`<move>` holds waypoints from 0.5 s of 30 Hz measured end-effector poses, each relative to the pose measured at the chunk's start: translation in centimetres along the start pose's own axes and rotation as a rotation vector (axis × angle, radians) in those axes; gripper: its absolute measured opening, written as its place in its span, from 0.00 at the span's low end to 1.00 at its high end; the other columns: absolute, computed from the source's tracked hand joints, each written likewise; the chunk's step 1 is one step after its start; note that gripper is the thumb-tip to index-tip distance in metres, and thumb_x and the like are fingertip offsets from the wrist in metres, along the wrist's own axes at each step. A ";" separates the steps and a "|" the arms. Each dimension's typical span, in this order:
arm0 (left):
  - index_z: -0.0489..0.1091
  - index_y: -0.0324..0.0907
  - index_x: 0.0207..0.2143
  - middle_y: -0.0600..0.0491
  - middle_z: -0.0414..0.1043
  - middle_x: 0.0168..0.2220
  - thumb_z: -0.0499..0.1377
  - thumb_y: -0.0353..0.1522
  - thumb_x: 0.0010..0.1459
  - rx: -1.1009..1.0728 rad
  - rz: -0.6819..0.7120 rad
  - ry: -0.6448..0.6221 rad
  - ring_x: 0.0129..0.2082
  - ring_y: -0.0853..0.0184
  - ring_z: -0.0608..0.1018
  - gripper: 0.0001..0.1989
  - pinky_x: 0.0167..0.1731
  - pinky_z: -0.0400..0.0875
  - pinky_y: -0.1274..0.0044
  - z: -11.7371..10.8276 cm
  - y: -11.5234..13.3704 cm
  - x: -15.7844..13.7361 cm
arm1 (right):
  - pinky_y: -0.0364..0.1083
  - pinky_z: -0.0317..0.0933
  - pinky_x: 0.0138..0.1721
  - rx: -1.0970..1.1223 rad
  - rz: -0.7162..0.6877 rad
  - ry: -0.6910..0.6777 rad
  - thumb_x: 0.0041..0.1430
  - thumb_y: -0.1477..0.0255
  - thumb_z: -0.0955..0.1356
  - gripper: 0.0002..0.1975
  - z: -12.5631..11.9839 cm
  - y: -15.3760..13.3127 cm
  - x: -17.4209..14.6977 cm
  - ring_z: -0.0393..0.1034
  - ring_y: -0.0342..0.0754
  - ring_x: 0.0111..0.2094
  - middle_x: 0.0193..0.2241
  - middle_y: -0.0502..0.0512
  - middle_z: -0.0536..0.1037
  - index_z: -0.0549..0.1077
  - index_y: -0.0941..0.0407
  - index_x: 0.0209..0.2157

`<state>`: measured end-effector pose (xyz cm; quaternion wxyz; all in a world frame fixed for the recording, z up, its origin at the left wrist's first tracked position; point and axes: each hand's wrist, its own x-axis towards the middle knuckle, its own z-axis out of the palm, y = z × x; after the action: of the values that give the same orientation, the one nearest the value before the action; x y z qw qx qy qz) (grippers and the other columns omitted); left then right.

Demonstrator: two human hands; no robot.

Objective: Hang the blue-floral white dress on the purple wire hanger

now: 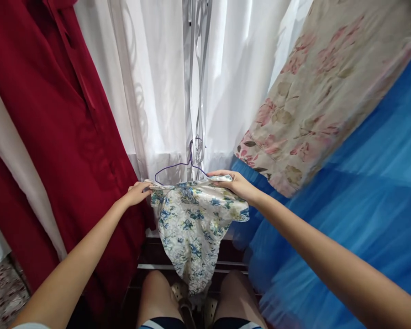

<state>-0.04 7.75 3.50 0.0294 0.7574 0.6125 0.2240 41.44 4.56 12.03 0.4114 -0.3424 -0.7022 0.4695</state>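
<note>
1. Your bare forearms (pixel 85 260) reach forward from the lower corners, above your bent legs (pixel 156 297) and a pair of pale shoes (pixel 210 308).
2. Your left hand (pixel 139 193) grips the edge of a white floral garment (pixel 192 224) at one shoulder, fingers closed narrowly on the cloth.
3. Your right hand (pixel 238 185) holds the opposite shoulder, the cloth caught between thumb and fingers.
4. Blue-flowered and shiny, the garment hangs between your hands at center, its lower end tapering down between your knees.
5. A purple hanger (pixel 171 168) rises from its neckline, hook upward; whether the hook catches anything cannot be told.
6. Behind it, silvery ribbons (pixel 197 68) fall before white curtains (pixel 157 68).
7. Red clothing (pixel 71 151) hangs on your left; a pink-flowered dress (pixel 304 91) and blue tulle (pixel 345 205) fill your right.
</note>
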 end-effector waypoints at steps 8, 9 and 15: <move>0.67 0.50 0.48 0.47 0.66 0.59 0.59 0.36 0.53 0.033 -0.130 0.045 0.60 0.44 0.63 0.19 0.50 0.61 0.54 -0.2 2.1 4.4 | 0.44 0.67 0.37 0.165 0.048 -0.012 0.49 0.67 0.75 0.24 1.0 0.3 -0.7 0.74 0.46 0.35 0.40 0.54 0.81 0.77 0.56 0.49; 0.67 0.49 0.48 0.46 0.68 0.57 0.60 0.36 0.52 0.025 -0.149 0.044 0.58 0.44 0.65 0.19 0.50 0.62 0.55 0.0 2.3 4.6 | 0.44 0.67 0.38 0.166 0.048 -0.015 0.50 0.67 0.75 0.24 1.1 0.4 -0.7 0.74 0.46 0.35 0.40 0.54 0.81 0.76 0.56 0.49; 0.69 0.45 0.45 0.47 0.76 0.46 0.63 0.35 0.48 -0.088 -0.166 0.082 0.47 0.52 0.75 0.20 0.46 0.68 0.66 1.3 3.6 5.2 | 0.44 0.67 0.40 0.136 0.020 -0.021 0.52 0.65 0.74 0.24 1.3 0.8 -0.8 0.75 0.46 0.37 0.42 0.53 0.82 0.76 0.54 0.52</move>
<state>4.50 12.02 5.00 0.0560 0.6923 0.6633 0.2785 40.71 3.68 10.82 0.4216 -0.3158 -0.6695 0.5238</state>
